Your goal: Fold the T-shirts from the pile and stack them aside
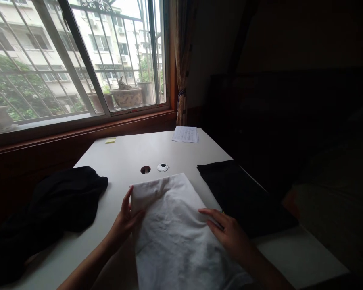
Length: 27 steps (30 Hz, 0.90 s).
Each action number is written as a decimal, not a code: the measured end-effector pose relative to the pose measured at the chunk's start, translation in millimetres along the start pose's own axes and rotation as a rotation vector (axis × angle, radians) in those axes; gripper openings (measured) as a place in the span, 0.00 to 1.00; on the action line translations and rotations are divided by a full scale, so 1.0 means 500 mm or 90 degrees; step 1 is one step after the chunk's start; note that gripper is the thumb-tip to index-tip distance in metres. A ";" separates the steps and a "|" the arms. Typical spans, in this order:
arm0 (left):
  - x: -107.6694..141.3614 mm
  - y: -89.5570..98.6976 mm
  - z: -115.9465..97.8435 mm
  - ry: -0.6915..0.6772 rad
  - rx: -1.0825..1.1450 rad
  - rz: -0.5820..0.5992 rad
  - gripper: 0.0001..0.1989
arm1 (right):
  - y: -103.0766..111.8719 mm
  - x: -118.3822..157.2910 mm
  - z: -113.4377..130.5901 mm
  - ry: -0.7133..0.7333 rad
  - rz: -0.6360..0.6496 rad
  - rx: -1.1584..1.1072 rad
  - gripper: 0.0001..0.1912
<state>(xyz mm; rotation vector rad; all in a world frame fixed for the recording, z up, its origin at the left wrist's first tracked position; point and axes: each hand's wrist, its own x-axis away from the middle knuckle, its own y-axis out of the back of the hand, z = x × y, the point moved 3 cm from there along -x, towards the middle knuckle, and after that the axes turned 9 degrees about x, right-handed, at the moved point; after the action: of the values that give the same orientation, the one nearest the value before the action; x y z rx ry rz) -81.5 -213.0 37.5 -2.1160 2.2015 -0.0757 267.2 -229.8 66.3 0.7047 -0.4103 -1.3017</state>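
Note:
A white cloth (172,229), folded into a long panel with soft wrinkles, lies over the near middle of the table; its lower end runs out of view. At its left edge, my left hand (128,215) grips the fabric, thumb on top and fingers along the side near the upper corner. My right hand (226,229) holds the right edge between thumb and fingers, a little lower down. To the right lies a flat, folded black cloth (245,197). A bunched black cloth (66,197) hangs over the table's left edge.
The white table (130,153) has a round cable hole (145,170) with a white round cap (162,167) beside it. Printed papers (185,134) and a yellow sticky note (110,140) lie at the far end. Beyond stand a barred window (124,60) and a tied curtain (183,80).

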 end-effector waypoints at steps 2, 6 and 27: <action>-0.010 -0.031 -0.017 -0.015 0.020 0.009 0.51 | 0.034 0.006 -0.002 0.004 -0.022 0.021 0.18; -0.050 -0.103 -0.058 -0.061 0.076 0.064 0.51 | 0.117 0.017 -0.025 -0.008 -0.088 0.052 0.18; -0.326 -0.535 0.068 0.100 0.304 0.146 0.64 | 0.422 -0.014 -0.389 -0.410 -0.133 -0.155 0.41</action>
<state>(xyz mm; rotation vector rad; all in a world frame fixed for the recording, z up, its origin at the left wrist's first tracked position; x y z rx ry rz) 194.2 -60.3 33.9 -1.6421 2.2049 -0.6951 544.2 -154.7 68.4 0.1068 -0.6915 -1.7376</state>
